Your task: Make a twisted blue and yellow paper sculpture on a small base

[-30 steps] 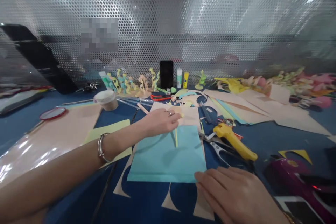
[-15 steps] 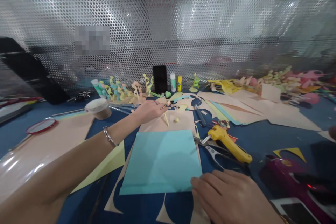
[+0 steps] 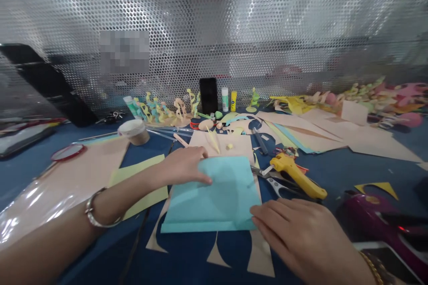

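Spreading left grip (image 3: 185, 165) over blue paper (image 3: 225, 193), resting right grip (image 3: 297, 229), pinch unclear, at corner; judging paper light, crease-prone, best edge-held.

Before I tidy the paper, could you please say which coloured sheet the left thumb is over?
The blue sheet, beside the right hand; the pale yellow-green sheet lies under the left forearm.

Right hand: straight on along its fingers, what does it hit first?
The blue sheet: the right hand has its fingertips at the sheet's right edge, near the lower corner. Whether they would slide over or push it is unclear; depth is hard to judge.
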### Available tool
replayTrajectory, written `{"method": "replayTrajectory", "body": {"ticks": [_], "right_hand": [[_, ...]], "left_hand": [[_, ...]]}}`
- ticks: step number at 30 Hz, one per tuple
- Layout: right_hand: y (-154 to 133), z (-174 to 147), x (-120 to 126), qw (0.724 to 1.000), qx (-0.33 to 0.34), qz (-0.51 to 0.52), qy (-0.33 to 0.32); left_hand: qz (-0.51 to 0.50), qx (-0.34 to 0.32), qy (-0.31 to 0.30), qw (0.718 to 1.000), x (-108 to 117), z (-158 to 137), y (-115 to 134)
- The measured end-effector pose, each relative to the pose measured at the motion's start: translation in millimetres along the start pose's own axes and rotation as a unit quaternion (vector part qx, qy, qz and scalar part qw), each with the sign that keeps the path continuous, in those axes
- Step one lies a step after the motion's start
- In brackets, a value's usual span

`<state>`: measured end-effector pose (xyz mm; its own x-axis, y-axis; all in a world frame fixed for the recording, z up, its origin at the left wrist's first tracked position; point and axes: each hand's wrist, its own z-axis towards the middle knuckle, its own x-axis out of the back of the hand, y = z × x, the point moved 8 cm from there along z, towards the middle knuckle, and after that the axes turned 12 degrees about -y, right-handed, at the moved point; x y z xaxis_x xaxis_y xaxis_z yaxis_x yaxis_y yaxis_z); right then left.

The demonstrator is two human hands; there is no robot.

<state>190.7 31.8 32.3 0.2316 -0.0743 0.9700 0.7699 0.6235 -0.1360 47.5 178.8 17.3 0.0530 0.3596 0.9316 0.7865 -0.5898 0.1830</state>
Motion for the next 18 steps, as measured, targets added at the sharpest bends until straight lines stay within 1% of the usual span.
{"method": "replayTrajectory", "body": {"ticks": [3, 5, 6, 7, 8, 9, 10, 11, 12, 13, 15, 16, 18], "right_hand": [[9, 0, 4, 0.997, -0.029, 0.075, 0.01], [22, -1, 10, 0.985, -0.072, 0.15, 0.039], [31, -2, 14, 0.974, -0.1, 0.195, 0.066], [41, -4, 18, 0.957, -0.129, 0.242, 0.098], [51, -7, 19, 0.935, -0.158, 0.291, 0.127], [60, -9, 18, 0.91, -0.183, 0.34, 0.149], [66, -10, 13, 0.886, -0.201, 0.388, 0.159], [70, -9, 7, 0.861, -0.214, 0.433, 0.157], [71, -6, -1, 0.839, -0.222, 0.475, 0.143], [69, -2, -10, 0.818, -0.226, 0.515, 0.121], [59, 6, -28, 0.778, -0.228, 0.582, 0.066], [51, 11, -34, 0.763, -0.226, 0.604, 0.036], [37, 18, -42, 0.745, -0.229, 0.626, -0.011]], "left_hand": [[-0.044, -0.005, -0.002, 0.999, 15, -4, 3], [-0.072, -0.003, 0.02, 0.997, 29, -13, 3], [-0.1, 0.005, 0.049, 0.994, 36, -19, 2], [-0.141, 0.017, 0.09, 0.986, 44, -28, -1], [-0.208, 0.036, 0.145, 0.967, 50, -37, -6], [-0.279, 0.055, 0.2, 0.937, 52, -48, -11], [-0.344, 0.072, 0.243, 0.904, 49, -57, -15], [-0.399, 0.085, 0.267, 0.873, 42, -64, -17], [-0.439, 0.094, 0.271, 0.851, 32, -67, -15], [-0.467, 0.1, 0.274, 0.835, 22, -70, -12], [-0.498, 0.106, 0.271, 0.817, 4, -72, -5], [-0.509, 0.102, 0.265, 0.813, -4, -72, -1], [-0.529, 0.092, 0.253, 0.805, -14, -73, 4]]}}
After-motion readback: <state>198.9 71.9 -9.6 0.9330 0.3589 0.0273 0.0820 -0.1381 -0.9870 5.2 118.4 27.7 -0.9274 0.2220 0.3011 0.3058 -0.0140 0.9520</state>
